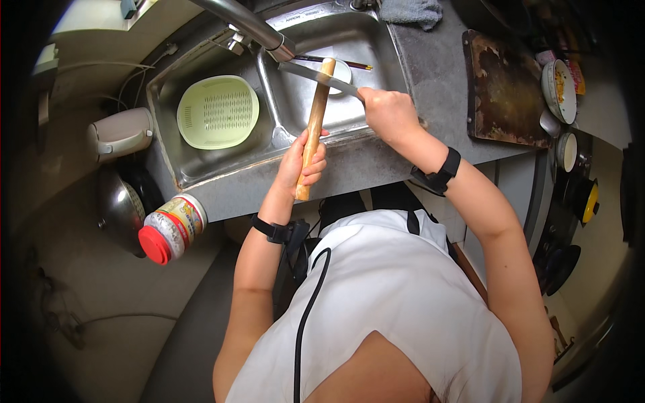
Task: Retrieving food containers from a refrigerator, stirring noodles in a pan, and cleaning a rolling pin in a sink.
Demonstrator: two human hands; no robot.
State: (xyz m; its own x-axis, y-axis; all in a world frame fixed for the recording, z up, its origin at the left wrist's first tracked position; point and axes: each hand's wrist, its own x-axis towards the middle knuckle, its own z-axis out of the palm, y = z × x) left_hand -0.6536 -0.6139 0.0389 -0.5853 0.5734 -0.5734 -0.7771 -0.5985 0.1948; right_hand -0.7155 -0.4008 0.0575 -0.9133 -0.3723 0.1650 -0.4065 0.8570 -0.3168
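Observation:
My left hand (305,163) grips the lower part of a long tan stick (317,112), held upright at a slight tilt over the sink's front edge. Its upper end is pale; whether it is wood or a peeled stalk I cannot tell. My right hand (390,113) is closed around a knife, whose handle is hidden in the fist. The knife's blade (345,86) lies across the stick near its upper end. Below them, in the right basin (347,38) of the steel sink, are a small white dish (341,73) and dark chopsticks (360,65).
The faucet (274,43) reaches over the sink close to the blade tip. A pale green colander (229,113) sits in the left basin. A kettle (123,133) and red-lidded jar (171,229) stand left. At right are a cutting board (504,90), a bowl (567,95) and a grey cloth (410,12).

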